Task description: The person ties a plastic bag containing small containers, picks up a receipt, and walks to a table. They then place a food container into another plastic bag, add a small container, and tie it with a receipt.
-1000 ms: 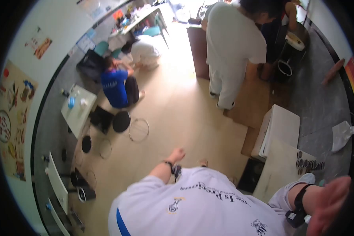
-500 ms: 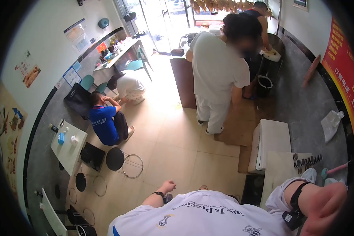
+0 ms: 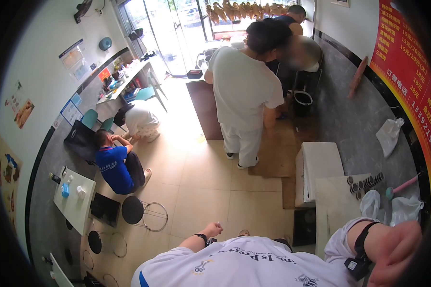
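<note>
My left hand point(image 3: 214, 229), with a dark band at the wrist, is held out over the tiled floor point(image 3: 196, 201) beside my white shirt point(image 3: 244, 263). Its fingers are curled together, and a small pale spot shows at their tips, too small to name. At the lower right my bent right arm point(image 3: 359, 237) carries a black strap with a small black device point(image 3: 353, 266). The skin beyond the strap is cut off by the dark image edge, and no fingers of my right hand can be made out there.
A person in white point(image 3: 242, 86) stands by a brown counter point(image 3: 204, 110); another is behind. Two people crouch at left near a stool point(image 3: 132, 210) and a white table point(image 3: 74, 193). At right are a white box point(image 3: 323, 167) and a table point(image 3: 335, 196) with dark cylinders.
The view has turned slightly right and up, so the room appears shifted left and more of the red menu shows. My left hand sits slightly further right, its fingers more curled.
</note>
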Demonstrator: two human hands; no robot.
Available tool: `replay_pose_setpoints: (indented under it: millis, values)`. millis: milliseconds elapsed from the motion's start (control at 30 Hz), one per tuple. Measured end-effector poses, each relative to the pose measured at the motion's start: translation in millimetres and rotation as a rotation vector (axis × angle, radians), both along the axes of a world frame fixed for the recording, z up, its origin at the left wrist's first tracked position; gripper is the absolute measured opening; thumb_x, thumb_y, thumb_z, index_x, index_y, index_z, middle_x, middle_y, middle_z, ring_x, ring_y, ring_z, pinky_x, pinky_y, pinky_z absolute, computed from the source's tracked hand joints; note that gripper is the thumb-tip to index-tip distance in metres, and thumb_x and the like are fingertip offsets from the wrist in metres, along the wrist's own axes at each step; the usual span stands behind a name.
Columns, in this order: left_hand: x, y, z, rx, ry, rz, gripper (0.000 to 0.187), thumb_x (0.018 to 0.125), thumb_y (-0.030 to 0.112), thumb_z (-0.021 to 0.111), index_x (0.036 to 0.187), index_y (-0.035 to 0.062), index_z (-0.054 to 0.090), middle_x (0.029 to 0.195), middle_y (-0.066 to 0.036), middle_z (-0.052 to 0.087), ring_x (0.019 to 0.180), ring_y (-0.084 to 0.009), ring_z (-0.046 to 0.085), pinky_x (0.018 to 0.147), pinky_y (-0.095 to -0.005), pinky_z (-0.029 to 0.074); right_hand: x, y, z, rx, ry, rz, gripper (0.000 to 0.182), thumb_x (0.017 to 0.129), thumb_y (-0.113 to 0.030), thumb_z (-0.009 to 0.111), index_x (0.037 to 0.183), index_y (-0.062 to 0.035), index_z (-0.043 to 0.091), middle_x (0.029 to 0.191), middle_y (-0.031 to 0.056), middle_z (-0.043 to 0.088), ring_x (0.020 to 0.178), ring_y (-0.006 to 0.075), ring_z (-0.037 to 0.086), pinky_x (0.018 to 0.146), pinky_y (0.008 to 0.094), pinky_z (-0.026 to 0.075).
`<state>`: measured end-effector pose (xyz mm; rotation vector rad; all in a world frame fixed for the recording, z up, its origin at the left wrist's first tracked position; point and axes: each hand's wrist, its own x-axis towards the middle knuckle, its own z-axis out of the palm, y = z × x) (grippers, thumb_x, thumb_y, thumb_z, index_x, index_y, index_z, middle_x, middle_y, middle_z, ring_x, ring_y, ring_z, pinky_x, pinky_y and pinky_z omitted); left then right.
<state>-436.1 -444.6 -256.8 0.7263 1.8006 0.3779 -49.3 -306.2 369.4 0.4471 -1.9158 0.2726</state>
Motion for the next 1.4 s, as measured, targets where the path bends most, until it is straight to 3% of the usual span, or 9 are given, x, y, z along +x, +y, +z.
replay_pose_setpoints:
  millis: [233, 333, 467, 533, 700, 967, 1067, 1300, 1400]
  values:
    - [10, -25, -6, -0.022, 0.054, 0.046, 0.015, 0.090, 0.017, 0.061, 0.091, 0.0051, 0.070, 0.082, -0.009, 0.072, 0.077, -0.0193, 0.067, 0.071, -0.0332, 0.053, -19, 52, -38, -0.306, 0.001, 0.208, 0.030, 0.083, -0.030, 0.067, 0.061, -0.0137, 0.055, 0.055, -0.0006, 0.053, 0.045, 0.0189, 0.045, 0.053, 0.0314, 0.038]
    - [32, -6, 10, 0.133, 0.089, 0.030, 0.014, 0.092, 0.012, 0.059, 0.093, 0.0042, 0.070, 0.083, -0.008, 0.071, 0.078, -0.0176, 0.065, 0.073, -0.0321, 0.052, -47, 71, -103, -0.809, -0.571, 0.049, 0.035, 0.080, -0.009, 0.069, 0.115, -0.0035, 0.067, 0.090, 0.0064, 0.061, 0.080, 0.0186, 0.057, 0.070, 0.0326, 0.047]
    - [74, 46, 114, 0.371, -0.089, -0.078, 0.013, 0.093, 0.012, 0.062, 0.096, 0.0046, 0.072, 0.086, -0.006, 0.071, 0.083, -0.0149, 0.063, 0.079, -0.0303, 0.050, -70, 105, -293, -1.188, -1.143, -0.092, 0.038, 0.096, -0.023, 0.064, 0.126, -0.0004, 0.059, 0.099, 0.0051, 0.062, 0.096, 0.0143, 0.057, 0.090, 0.0306, 0.046]
    - [98, 68, 161, 0.364, -0.150, -0.143, 0.013, 0.093, 0.014, 0.064, 0.098, 0.0048, 0.072, 0.088, -0.006, 0.072, 0.085, -0.0143, 0.063, 0.081, -0.0300, 0.050, -53, 113, -417, -0.738, -1.325, -0.319, 0.048, 0.098, -0.037, 0.062, 0.133, -0.0033, 0.057, 0.117, 0.0101, 0.063, 0.110, 0.0170, 0.057, 0.098, 0.0322, 0.044]
    - [143, 115, 195, 0.536, -0.084, -0.290, 0.023, 0.094, 0.023, 0.066, 0.108, 0.0059, 0.072, 0.099, -0.006, 0.073, 0.091, -0.0194, 0.065, 0.085, -0.0335, 0.050, -20, 89, -445, -2.004, -1.681, 0.748, 0.074, 0.097, -0.058, 0.051, 0.153, -0.0127, 0.034, 0.149, 0.0114, 0.043, 0.129, 0.0297, 0.048, 0.108, 0.0433, 0.038]
    - [158, 90, 76, 0.222, 0.081, 0.036, 0.043, 0.087, 0.035, 0.070, 0.112, 0.0001, 0.069, 0.106, -0.019, 0.070, 0.103, -0.0308, 0.065, 0.093, -0.0379, 0.051, 53, 103, -533, -2.163, -1.589, 0.141, 0.064, 0.095, -0.051, 0.056, 0.148, -0.0171, 0.042, 0.141, 0.0090, 0.051, 0.113, 0.0271, 0.055, 0.099, 0.0392, 0.044]
    - [92, 17, -87, -0.069, 0.289, -0.422, 0.043, 0.085, 0.035, 0.064, 0.110, 0.0011, 0.070, 0.112, -0.021, 0.070, 0.108, -0.0348, 0.065, 0.095, -0.0427, 0.050, 100, 112, -555, -1.979, -1.501, -0.065, 0.049, 0.099, -0.039, 0.057, 0.141, -0.0152, 0.053, 0.133, 0.0099, 0.059, 0.110, 0.0269, 0.060, 0.097, 0.0365, 0.048]
    - [121, -26, -14, -0.231, 0.218, 0.042, 0.037, 0.083, 0.029, 0.062, 0.105, 0.0002, 0.071, 0.097, -0.021, 0.073, 0.094, -0.0336, 0.070, 0.087, -0.0423, 0.054, 159, 124, -561, -2.188, -1.321, 0.125, 0.087, 0.080, -0.064, 0.069, 0.141, -0.0066, 0.044, 0.124, 0.0166, 0.048, 0.095, 0.0223, 0.049, 0.081, 0.0400, 0.045]
    - [155, 7, 42, -0.099, 0.130, 0.225, 0.034, 0.084, 0.028, 0.061, 0.101, 0.0001, 0.071, 0.089, -0.018, 0.073, 0.085, -0.0311, 0.070, 0.082, -0.0393, 0.055, 139, 130, -545, -1.606, -1.779, -0.065, 0.075, 0.087, -0.061, 0.062, 0.137, -0.0065, 0.052, 0.129, 0.0200, 0.050, 0.109, 0.0278, 0.052, 0.090, 0.0414, 0.045]
